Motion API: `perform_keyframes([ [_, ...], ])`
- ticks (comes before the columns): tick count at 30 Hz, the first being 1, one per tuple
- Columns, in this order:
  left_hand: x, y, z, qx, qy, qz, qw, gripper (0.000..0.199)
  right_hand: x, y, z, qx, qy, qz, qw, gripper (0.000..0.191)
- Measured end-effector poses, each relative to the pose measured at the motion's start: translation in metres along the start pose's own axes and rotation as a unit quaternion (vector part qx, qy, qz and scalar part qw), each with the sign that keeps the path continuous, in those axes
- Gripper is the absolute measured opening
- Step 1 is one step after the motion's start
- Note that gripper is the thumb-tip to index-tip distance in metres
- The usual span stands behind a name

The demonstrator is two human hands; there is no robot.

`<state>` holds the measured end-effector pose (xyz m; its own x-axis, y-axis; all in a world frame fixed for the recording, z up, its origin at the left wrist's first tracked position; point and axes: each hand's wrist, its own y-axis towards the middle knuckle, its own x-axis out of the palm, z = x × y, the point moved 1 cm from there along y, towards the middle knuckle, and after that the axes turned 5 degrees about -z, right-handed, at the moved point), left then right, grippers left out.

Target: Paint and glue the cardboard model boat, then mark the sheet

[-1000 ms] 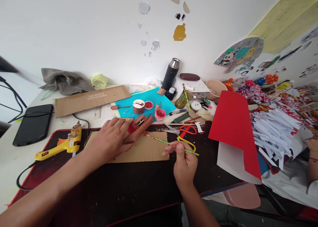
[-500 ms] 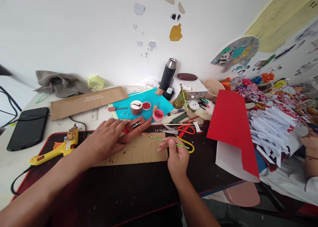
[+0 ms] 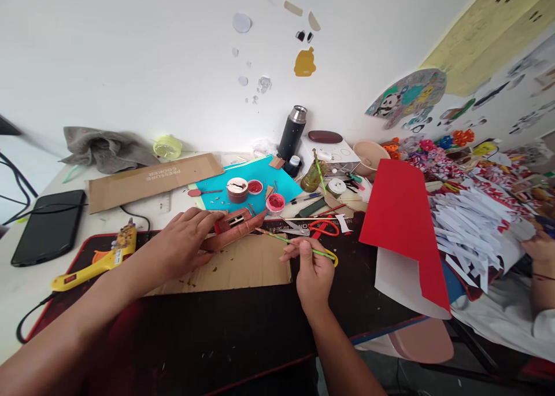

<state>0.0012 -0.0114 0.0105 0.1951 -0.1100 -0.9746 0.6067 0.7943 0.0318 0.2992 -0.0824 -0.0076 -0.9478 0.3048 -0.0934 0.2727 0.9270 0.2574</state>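
Observation:
My left hand (image 3: 191, 237) is closed around a small reddish-brown painted piece (image 3: 225, 224) with slot-like openings, steadying it above a cardboard sheet (image 3: 249, 263). Part of that piece is hidden by the fingers. In my right hand (image 3: 315, 274) a thin green-patterned paintbrush (image 3: 277, 236) is pinched, its tip pointing left, close to the left fingertips. Behind the hands, a pot of red paint (image 3: 275, 203) and a brown tub with a white top (image 3: 237, 189) rest on a blue sheet (image 3: 284, 182). Orange-and-yellow-handled scissors (image 3: 324, 228) lie just beyond the right hand.
A yellow glue gun (image 3: 97, 269) and a black phone (image 3: 48, 227) lie on the left. At the back stands a black flask (image 3: 293, 133). Folded red card (image 3: 392, 211) and a pile of white paper strips (image 3: 470, 228) occupy the right, where another person's arm (image 3: 544, 269) shows.
My right hand has shifted slightly right and down, and the brush tip has moved right, near the left fingertips. My left hand keeps its hold, and the view has tilted slightly.

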Motion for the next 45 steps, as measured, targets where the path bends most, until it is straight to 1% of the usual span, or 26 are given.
perform_keyframes([
  [5,0.001,0.0,-0.002,0.001,-0.001,0.003,1.0,0.063,-0.012,0.003,0.001,-0.001,-0.003,0.047,0.999,0.047],
  [11,0.0,0.0,-0.004,0.001,-0.012,-0.002,1.0,0.063,-0.008,0.002,0.002,0.0,-0.017,0.008,1.0,0.049],
  [16,0.001,0.0,-0.005,0.006,-0.006,0.003,1.0,0.061,-0.017,0.008,0.008,0.021,-0.028,0.051,0.998,0.053],
  [18,0.002,0.0,-0.005,0.008,-0.005,0.005,1.0,0.06,-0.019,0.009,0.008,0.024,-0.026,0.057,0.998,0.053],
  [25,-0.002,0.0,-0.003,0.011,-0.009,-0.003,1.0,0.059,-0.012,0.01,0.004,0.004,-0.018,0.026,0.999,0.049],
  [31,-0.001,0.0,-0.003,0.015,0.001,0.004,1.0,0.059,-0.016,0.009,0.006,0.015,-0.025,0.044,0.999,0.049],
  [33,0.001,0.0,-0.004,0.018,0.001,0.008,1.0,0.057,-0.016,0.008,0.004,0.01,-0.017,0.04,0.999,0.048],
  [38,0.0,-0.001,-0.005,0.012,-0.008,-0.013,1.0,0.059,-0.01,0.008,0.003,-0.004,-0.007,0.018,1.0,0.046],
  [42,-0.002,0.001,-0.004,0.0,-0.021,-0.028,0.999,0.06,-0.009,0.011,0.007,0.003,-0.011,0.022,1.0,0.045],
  [45,-0.002,0.001,-0.003,-0.004,-0.022,-0.036,0.999,0.061,-0.012,0.012,0.009,0.011,-0.018,0.044,0.999,0.044],
])
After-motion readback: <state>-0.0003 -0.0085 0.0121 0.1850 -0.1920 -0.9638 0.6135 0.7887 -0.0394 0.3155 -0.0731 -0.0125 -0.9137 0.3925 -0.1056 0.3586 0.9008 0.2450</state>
